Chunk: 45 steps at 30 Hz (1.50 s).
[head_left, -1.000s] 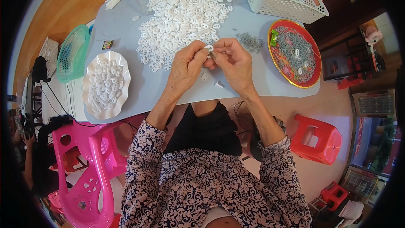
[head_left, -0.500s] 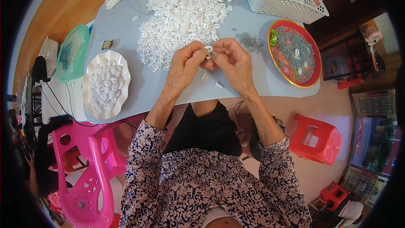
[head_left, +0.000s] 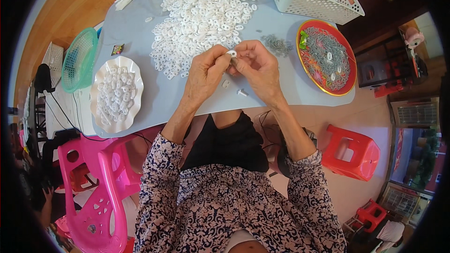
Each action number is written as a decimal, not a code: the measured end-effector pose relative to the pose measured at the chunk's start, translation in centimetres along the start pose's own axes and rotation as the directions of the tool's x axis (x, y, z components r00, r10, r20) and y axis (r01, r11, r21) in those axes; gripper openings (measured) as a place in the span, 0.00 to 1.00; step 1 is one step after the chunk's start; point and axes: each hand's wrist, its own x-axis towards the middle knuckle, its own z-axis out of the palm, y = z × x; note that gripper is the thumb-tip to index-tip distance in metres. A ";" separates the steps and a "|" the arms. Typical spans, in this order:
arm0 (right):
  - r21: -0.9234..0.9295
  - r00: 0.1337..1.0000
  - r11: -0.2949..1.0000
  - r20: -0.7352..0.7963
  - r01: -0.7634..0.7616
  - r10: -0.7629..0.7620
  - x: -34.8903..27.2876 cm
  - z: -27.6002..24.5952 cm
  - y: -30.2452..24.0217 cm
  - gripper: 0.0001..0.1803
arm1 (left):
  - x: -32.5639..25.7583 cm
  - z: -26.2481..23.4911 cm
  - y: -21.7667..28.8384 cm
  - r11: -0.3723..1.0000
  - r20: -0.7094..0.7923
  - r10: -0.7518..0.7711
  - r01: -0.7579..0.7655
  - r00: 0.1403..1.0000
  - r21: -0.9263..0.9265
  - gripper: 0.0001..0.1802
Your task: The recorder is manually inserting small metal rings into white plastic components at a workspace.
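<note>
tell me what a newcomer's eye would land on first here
Probably the big heap of small white two-holed oval pieces, spread over the far middle of the pale grey-blue table. Just in front of it, the left hand and right hand meet at one small white piece. Bright colour pulls next: a gold-rimmed red tray at the table's right, and a pink plastic armchair at lower left.

Left hand: above the table, fingers curled, thumb and forefinger pinched together.
Right hand: just beside it, thumb bent inward.
Fingertips: close together.
Bare forearms: slanting inward across the table's near edge.
</note>
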 end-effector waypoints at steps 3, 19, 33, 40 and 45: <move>-0.018 1.000 1.000 0.003 0.010 -0.010 -0.1 0.1 -0.1 0.10 | 0.0 0.3 0.0 0.999 -0.042 0.052 -0.052 0.998 -0.014 0.10; 0.021 1.000 1.000 -0.010 0.012 -0.012 0.0 0.2 0.1 0.11 | -0.2 0.4 0.6 0.998 -0.091 0.026 -0.031 0.996 -0.053 0.10; -0.074 0.999 0.996 -0.011 0.041 -0.042 0.2 -0.1 0.2 0.11 | 0.0 0.3 0.1 0.999 -0.063 0.050 -0.050 0.997 -0.004 0.10; 0.033 1.000 0.999 -0.025 0.009 -0.009 0.0 0.0 0.1 0.10 | 0.0 0.5 0.7 0.986 -0.020 0.001 -0.004 1.000 -0.164 0.11; 0.030 1.000 1.000 -0.004 -0.001 0.001 -0.1 0.3 0.3 0.11 | 0.0 0.2 0.8 0.999 -0.043 0.007 -0.009 0.999 -0.046 0.10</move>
